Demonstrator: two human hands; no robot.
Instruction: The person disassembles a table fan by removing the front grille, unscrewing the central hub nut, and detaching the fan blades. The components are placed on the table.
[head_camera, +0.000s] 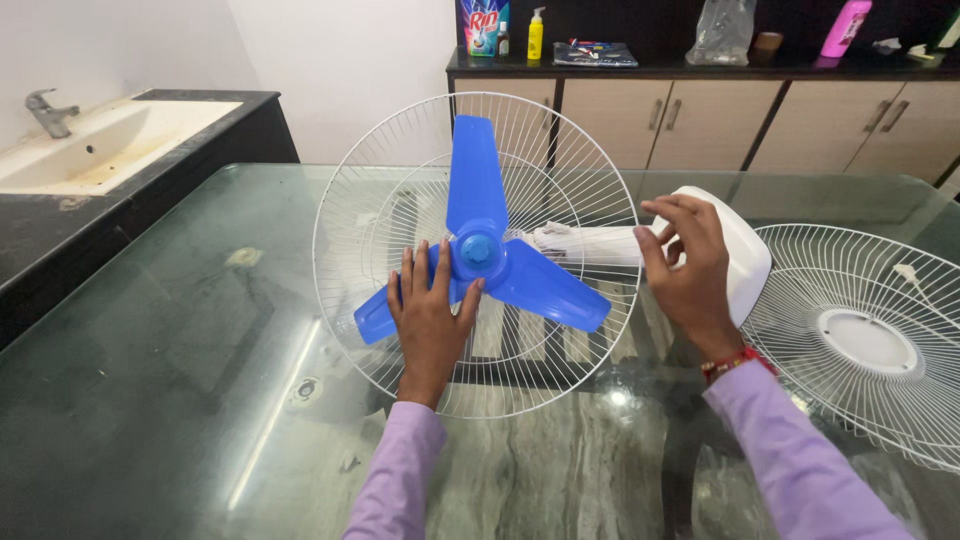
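Lilac sleeves lead up to both hands: left hand (430, 315) lies flat, fingers spread, on the blue fan blade (480, 245) beside its hub, while right hand (690, 270) seems curled around the white motor housing (735, 250), rightward along the fan's axis, behind the rear grille (345, 215).

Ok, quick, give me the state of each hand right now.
Left hand: open, fingers spread flat on the blue fan blade by its hub.
Right hand: curled around the white motor housing, gripping it.
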